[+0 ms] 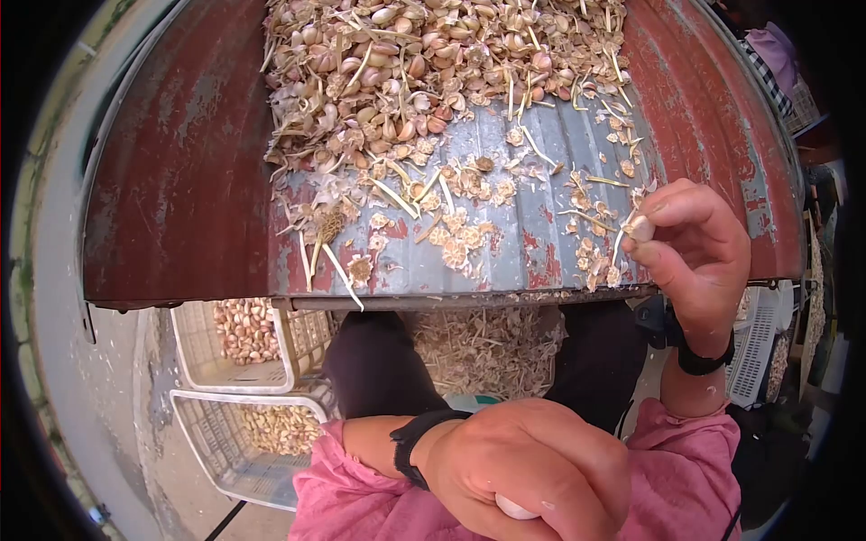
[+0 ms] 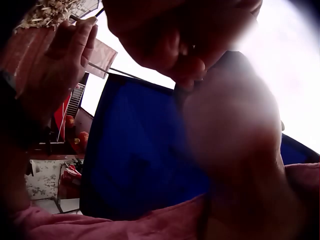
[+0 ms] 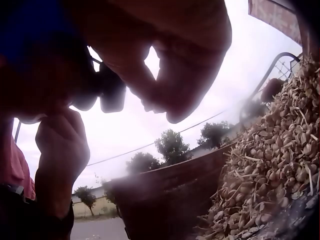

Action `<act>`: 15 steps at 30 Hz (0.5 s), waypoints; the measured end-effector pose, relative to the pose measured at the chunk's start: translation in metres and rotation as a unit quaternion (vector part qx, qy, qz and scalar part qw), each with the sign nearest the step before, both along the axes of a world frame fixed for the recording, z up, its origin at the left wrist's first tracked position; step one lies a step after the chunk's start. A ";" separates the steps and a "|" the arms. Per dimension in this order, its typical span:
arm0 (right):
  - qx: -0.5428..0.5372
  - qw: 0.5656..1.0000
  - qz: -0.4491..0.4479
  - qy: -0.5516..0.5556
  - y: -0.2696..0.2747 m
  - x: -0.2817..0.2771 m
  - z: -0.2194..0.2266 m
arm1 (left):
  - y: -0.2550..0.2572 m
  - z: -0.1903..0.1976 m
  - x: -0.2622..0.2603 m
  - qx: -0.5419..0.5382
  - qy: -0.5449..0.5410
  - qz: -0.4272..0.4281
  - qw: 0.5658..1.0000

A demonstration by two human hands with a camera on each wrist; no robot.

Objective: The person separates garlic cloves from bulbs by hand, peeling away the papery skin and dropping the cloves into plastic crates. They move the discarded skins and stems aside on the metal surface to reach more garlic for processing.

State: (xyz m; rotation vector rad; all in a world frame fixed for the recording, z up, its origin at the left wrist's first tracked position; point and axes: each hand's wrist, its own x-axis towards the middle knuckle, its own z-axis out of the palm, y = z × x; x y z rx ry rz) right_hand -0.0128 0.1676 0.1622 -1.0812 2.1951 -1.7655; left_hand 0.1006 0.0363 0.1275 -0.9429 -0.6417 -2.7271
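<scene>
**Two hands, two cloves, at the edge of a garlic heap**

Head view: a person in pink sleeves sits at a rusted, red-painted corrugated metal worktop heaped with a pile of pale pink-and-tan garlic cloves, dry stalks and papery skins. The right hand is raised over the worktop's near right edge, fingers curled, thumb and forefinger pinching a small whitish garlic clove that lies at the hand's left side, toward the pile. The heap lies up and to the left of this hand, and the right hand is clearly the nearer of the two to it. The left hand is held low and close to the body, below the worktop's edge, closed round a smooth white peeled clove, only a sliver of which shows between the fingers. Neither clove's long axis can be told. Down at the left stand two white slatted plastic crates holding sorted cloves, and loose husks litter the ground between the dark-clad knees.

Left wrist view: the left hand fills the frame, blurred and dark; its fingers look curled, but what they hold cannot be told here. The right hand shows at upper left against bright sky.

Right wrist view: the right hand looms overhead in shadow, its pinch not visible. The left hand sits lower left, closed, while the garlic heap slopes up at the right.
</scene>
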 end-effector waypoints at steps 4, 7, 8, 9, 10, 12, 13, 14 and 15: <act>0.036 0.998 -0.013 -0.055 -0.004 -0.012 -0.030 | 0.022 0.014 0.016 0.113 0.048 -0.031 0.992; 0.050 0.997 0.004 -0.060 -0.007 -0.010 -0.032 | 0.020 0.015 0.015 0.139 0.067 -0.004 0.988; 0.047 0.997 0.007 -0.057 -0.007 -0.010 -0.033 | 0.018 0.014 0.016 0.137 0.072 -0.066 0.986; 0.042 0.998 0.012 -0.056 -0.007 -0.012 -0.033 | 0.016 0.013 0.014 0.133 0.081 -0.129 0.979; 0.037 0.998 0.006 -0.059 -0.007 -0.011 -0.033 | 0.018 0.013 0.013 0.129 0.079 -0.125 0.981; 0.046 0.998 0.007 -0.052 -0.006 -0.012 -0.036 | 0.025 0.015 0.015 0.204 0.087 -0.128 0.967; 0.046 0.997 0.008 -0.056 -0.007 -0.010 -0.036 | 0.026 0.015 0.016 0.205 0.083 -0.126 0.967; 0.044 0.997 0.008 -0.057 -0.007 -0.011 -0.035 | 0.027 0.015 0.015 0.214 0.083 -0.115 0.966; 0.042 0.997 0.008 -0.062 -0.007 -0.010 -0.035 | 0.028 0.014 0.015 0.224 0.080 -0.104 0.966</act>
